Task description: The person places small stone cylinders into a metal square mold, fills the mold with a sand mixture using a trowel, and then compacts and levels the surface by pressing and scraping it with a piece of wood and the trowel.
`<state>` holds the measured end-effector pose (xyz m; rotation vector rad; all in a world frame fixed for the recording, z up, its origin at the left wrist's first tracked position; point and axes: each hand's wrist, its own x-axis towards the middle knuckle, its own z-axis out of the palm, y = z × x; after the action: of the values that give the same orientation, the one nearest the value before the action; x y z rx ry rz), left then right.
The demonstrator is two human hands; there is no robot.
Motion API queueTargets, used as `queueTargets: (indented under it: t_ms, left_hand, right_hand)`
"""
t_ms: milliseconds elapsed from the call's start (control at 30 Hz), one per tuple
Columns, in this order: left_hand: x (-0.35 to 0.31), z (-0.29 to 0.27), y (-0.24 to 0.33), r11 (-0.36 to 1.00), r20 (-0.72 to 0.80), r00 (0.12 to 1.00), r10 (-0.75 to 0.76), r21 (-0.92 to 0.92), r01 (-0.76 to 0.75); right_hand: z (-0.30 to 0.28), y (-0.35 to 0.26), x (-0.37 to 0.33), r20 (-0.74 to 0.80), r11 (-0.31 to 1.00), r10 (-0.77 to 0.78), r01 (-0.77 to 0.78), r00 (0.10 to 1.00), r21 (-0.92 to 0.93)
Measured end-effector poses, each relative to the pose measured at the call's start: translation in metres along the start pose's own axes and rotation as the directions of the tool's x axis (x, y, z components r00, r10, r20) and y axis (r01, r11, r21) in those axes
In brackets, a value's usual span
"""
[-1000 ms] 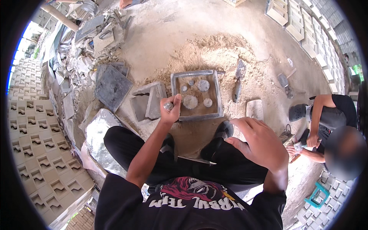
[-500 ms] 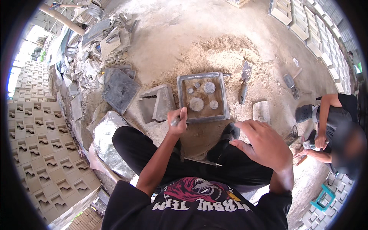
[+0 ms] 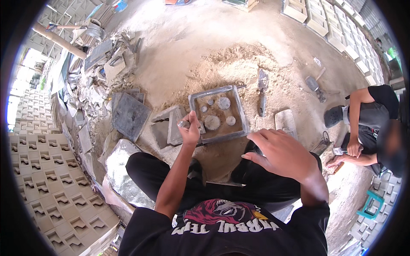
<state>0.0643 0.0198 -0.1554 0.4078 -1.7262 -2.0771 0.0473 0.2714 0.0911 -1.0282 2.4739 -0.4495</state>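
- Currently, in the head view, a grey rectangular frame (image 3: pixel 241 109) lies on the sandy ground (image 3: pixel 162 55) in front of the person, a little askew, with brown fill (image 3: pixel 219 112) inside it.
- Five round grey pieces sit in that fill: a large one (image 3: pixel 212 122) toward the near side, another of similar build beyond it, and three smaller ones.
- The left hand (image 3: pixel 191 130) is closed around a stubby grey rod (image 3: pixel 183 124), the fingers curled and the thumb up; it is held at the frame's near left corner, and whether it touches the frame cannot be told.
- The right hand (image 3: pixel 279 153) is loosely open, thumb apart from the bent fingers, over the right knee. Nothing shows in its grasp, though its palm is hidden. Its fingertips come near the frame's near right corner; contact is unclear.
- Just left of the frame lie pale block pieces (image 3: pixel 175 128), with dark slabs (image 3: pixel 130 114) farther left; to the right, a long dark tool (image 3: pixel 262 96) rests on the sand.
- The step in hand looks like work at the frame with the rod, the left hand leading and the right free.
- Any next move there would seem to call for a firm hold on the rod, care around the round pieces, and the right hand ready to steady the frame.
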Motion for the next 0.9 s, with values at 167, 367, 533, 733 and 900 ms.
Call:
queueTargets:
  t_ms: [167,367,533,733,900]
  left_hand:
    - [0.019,-0.013,-0.021,0.991,0.080,0.989,0.122,0.051,-0.126]
    - [0.043,0.002,-0.007,0.999,0.085,0.995,0.046,0.009,-0.047]
    - [0.073,0.012,0.002,0.997,0.068,0.997,0.024,0.066,-0.029]
    - [0.098,0.014,-0.004,0.999,0.042,0.998,0.038,0.017,-0.038]
    - [0.114,0.010,-0.018,0.973,0.064,0.991,0.114,0.194,-0.125]
  right_hand:
    - [0.007,-0.002,-0.001,-0.121,0.994,-0.106,0.106,0.987,-0.011]
    - [0.001,-0.004,-0.002,-0.005,1.000,-0.011,0.011,1.000,-0.002]
    - [0.003,0.001,0.000,-0.105,0.997,-0.078,0.078,0.991,-0.005]
    - [0.006,0.003,0.002,-0.120,0.996,-0.090,0.092,0.989,0.015]
    - [0.010,0.000,0.001,-0.097,0.993,-0.112,0.116,0.989,0.030]
